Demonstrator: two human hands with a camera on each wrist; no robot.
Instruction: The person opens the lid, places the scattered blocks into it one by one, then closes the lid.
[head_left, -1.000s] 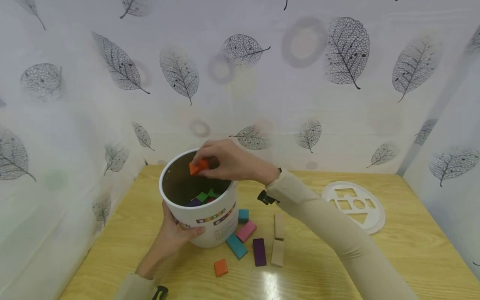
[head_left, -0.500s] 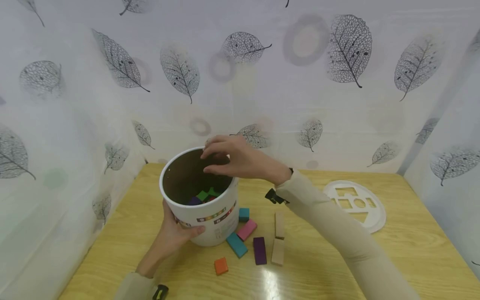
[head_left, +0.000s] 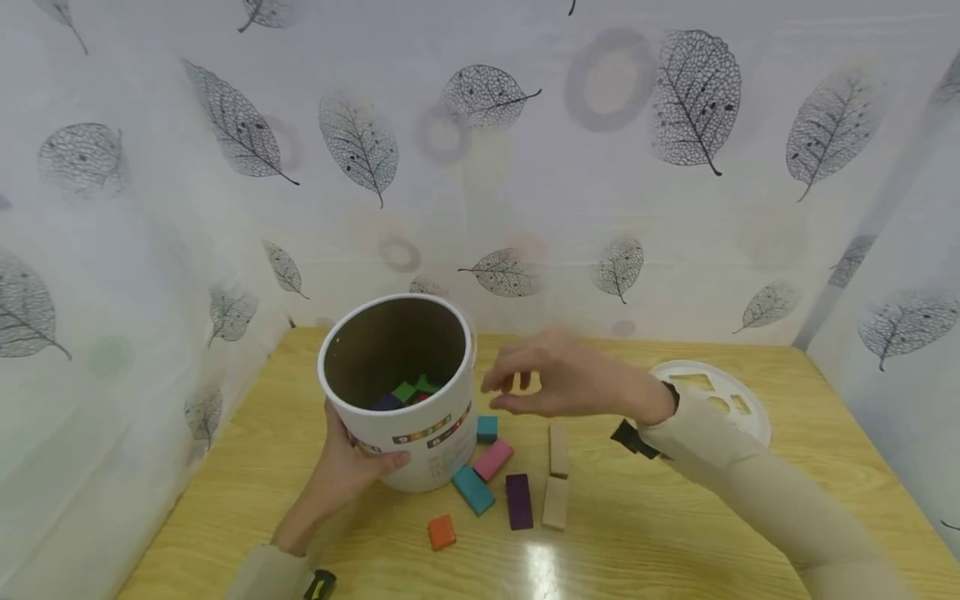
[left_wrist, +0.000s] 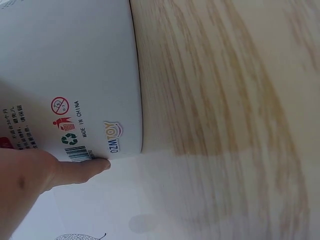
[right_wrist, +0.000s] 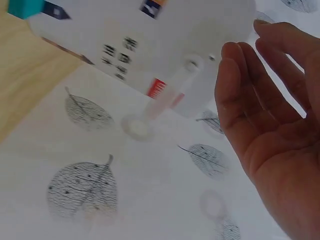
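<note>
A white bucket (head_left: 442, 454) with printed labels stands tilted slightly toward me on the table, several coloured blocks (head_left: 405, 392) lying at its bottom. My left hand (head_left: 348, 467) grips its near left side, thumb across the front; the other fingers are hidden behind the wall in the head view. In the left wrist view, one digit (left_wrist: 80, 171) lies along the bucket's printed surface. Loosely bent and holding nothing, my right hand (head_left: 566, 375) hovers just right of the bucket, above the blue cube (head_left: 487, 429) and the pink block (head_left: 493, 460).
Before the bucket lie a blue block (head_left: 473, 491), an orange block (head_left: 442, 532) and a purple block (head_left: 519, 502). Two plain wooden blocks (head_left: 556, 503) form a line to their right. A white lid (head_left: 753, 417) with shaped cutouts lies farther right, partly behind my right sleeve.
My right hand released an orange block inside the bucket, then came out over the rim and moved right and lower. My left hand and the bucket stayed put.
</note>
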